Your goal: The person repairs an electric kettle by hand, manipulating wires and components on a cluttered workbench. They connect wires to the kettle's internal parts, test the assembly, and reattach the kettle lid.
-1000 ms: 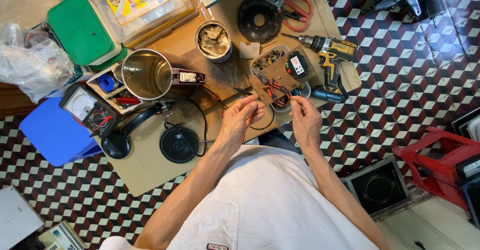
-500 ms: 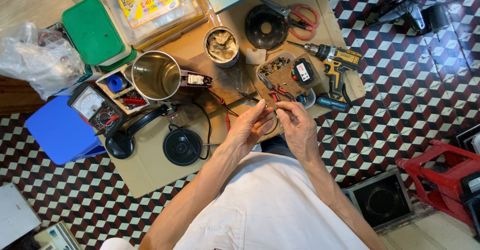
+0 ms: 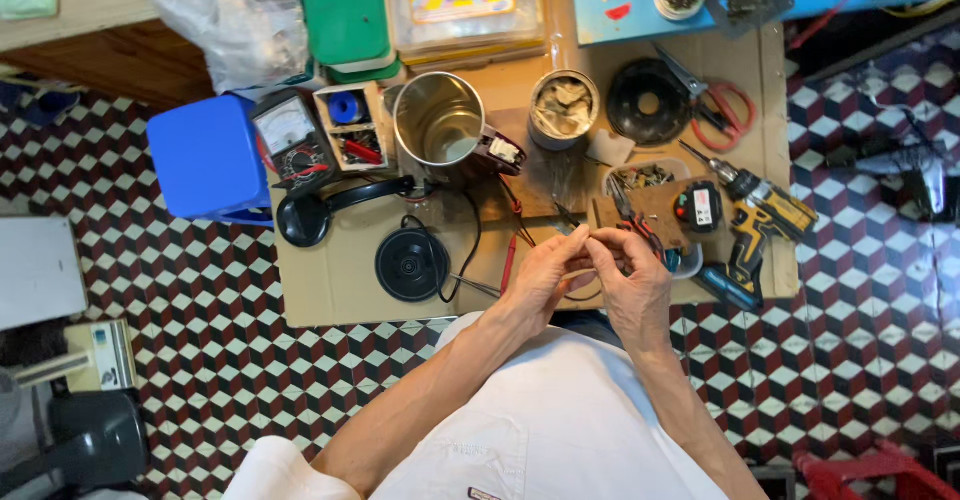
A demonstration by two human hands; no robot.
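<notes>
My left hand and my right hand meet fingertip to fingertip above the near edge of a cardboard sheet. Both pinch a thin dark wire, which loops below the fingers; its ends are hidden by them. Just beyond the hands lies a wooden board with small parts and red wires. A red screwdriver and metal tweezers lie left of my left hand.
On the cardboard are a steel kettle body, its black round base, a black handle, a filled tin can, red-handled scissors and a yellow cordless drill. A multimeter and blue stool stand left.
My hands were apart a second ago; they have come together and now pinch the wire between the fingertips. The view has shifted a little.
</notes>
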